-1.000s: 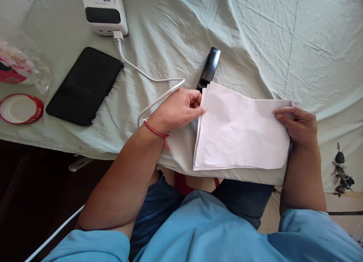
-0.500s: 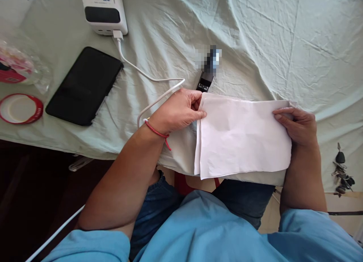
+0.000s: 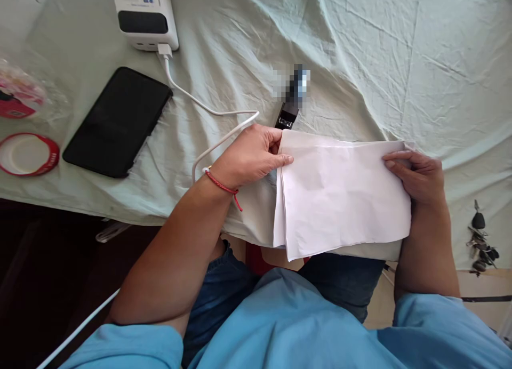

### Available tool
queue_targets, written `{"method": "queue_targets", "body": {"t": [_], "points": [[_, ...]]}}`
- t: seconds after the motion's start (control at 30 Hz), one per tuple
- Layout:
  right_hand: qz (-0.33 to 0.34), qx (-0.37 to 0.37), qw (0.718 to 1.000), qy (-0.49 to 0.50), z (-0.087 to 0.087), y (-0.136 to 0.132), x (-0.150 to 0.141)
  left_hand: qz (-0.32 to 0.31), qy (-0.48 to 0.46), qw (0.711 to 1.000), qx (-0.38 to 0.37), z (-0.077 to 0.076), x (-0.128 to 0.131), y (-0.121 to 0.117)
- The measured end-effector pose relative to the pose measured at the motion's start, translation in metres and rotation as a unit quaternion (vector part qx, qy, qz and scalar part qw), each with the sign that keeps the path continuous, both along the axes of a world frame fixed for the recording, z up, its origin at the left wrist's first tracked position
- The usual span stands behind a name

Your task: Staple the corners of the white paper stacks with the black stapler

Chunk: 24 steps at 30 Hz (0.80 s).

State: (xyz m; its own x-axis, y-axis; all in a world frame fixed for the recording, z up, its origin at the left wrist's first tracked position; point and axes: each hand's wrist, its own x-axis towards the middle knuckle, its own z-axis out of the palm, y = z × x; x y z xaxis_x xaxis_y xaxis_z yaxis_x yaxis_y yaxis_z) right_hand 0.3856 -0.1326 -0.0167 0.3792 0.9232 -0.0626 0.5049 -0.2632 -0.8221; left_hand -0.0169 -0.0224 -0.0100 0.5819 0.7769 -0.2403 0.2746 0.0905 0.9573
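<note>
Several white paper sheets [image 3: 344,193] lie stacked between my hands at the table's near edge, their lower left corners spread slightly apart. My left hand [image 3: 256,153] pinches the upper left corner, thumb on top and the other fingers partly hidden behind. On the upper right side, my right hand [image 3: 418,174] grips the sheets between thumb and fingers. Just beyond my left hand lies a slim black object [image 3: 287,115], its far end blurred by pixelation.
A pale green cloth [image 3: 440,65] covers the table in wrinkles. Leftward lie a black phone [image 3: 118,121], a white power bank [image 3: 148,22] with a white cable [image 3: 208,112], a red-rimmed tape roll [image 3: 54,155] and a plastic-wrapped pink package [image 3: 18,94]. Keys [image 3: 482,241] rest at right.
The top sheet's lower left corner has swung slightly down and right, widening its gap from the sheet below. Both hands keep their hold.
</note>
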Motion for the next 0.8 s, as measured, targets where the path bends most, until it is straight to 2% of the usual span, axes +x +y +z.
{"method": "queue_targets", "body": {"t": [0.17,0.33,0.67,0.8], "points": [[-0.005,0.019,1.0,-0.006,-0.001,-0.001,0.0,0.004,-0.028,0.999,-0.022,0.003,-0.001,-0.002],[-0.03,0.059,0.997,-0.026,-0.005,0.001,0.001,-0.016,0.027,1.0,-0.002,0.007,-0.003,-0.002],[-0.02,0.024,0.999,-0.041,-0.004,0.001,0.0,0.022,0.024,0.999,0.013,0.003,-0.003,-0.005],[-0.023,0.059,0.998,-0.031,-0.002,0.005,-0.007,0.026,0.026,0.999,0.022,0.004,-0.003,-0.006]]}}
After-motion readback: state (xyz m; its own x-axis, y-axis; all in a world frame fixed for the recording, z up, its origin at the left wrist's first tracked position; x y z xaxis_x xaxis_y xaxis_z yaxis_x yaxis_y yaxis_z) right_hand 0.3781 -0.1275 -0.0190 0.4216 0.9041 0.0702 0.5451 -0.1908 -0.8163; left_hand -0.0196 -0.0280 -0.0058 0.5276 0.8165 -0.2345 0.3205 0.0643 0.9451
